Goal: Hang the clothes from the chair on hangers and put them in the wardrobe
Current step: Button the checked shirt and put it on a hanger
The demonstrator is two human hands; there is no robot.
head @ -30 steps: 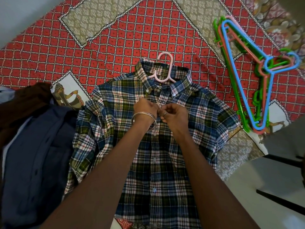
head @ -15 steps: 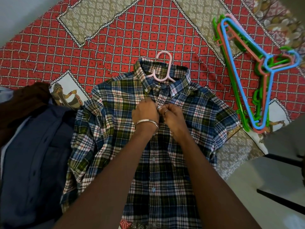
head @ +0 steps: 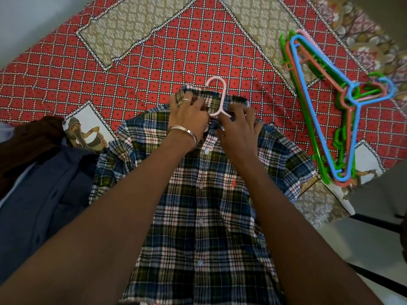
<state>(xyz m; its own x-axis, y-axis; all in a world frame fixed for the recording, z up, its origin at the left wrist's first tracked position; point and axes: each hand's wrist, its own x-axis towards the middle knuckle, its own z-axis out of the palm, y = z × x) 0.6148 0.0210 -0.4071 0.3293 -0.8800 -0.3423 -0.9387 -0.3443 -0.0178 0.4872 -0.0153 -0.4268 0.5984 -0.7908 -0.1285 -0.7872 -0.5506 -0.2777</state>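
Observation:
A plaid shirt (head: 204, 205) lies flat on the red patterned bedspread (head: 176, 51), front up and buttoned. A pink hanger (head: 220, 93) sits inside it, its hook sticking out past the collar. My left hand (head: 187, 115) grips the left side of the collar, fingers curled over the fabric. My right hand (head: 240, 126) pinches the collar's right side just beside the hanger's neck. Both hands cover the top button area.
A pile of blue, green and pink hangers (head: 330, 111) lies on the bed to the right. A navy garment (head: 37, 205) and a brown one (head: 28, 139) lie at the left. Beyond the bed's right corner are floor and dark chair legs (head: 378, 223).
Both hands have moved up from the placket near the chest buttons to the collar, on either side of the hanger's neck. The shirt has stayed in place.

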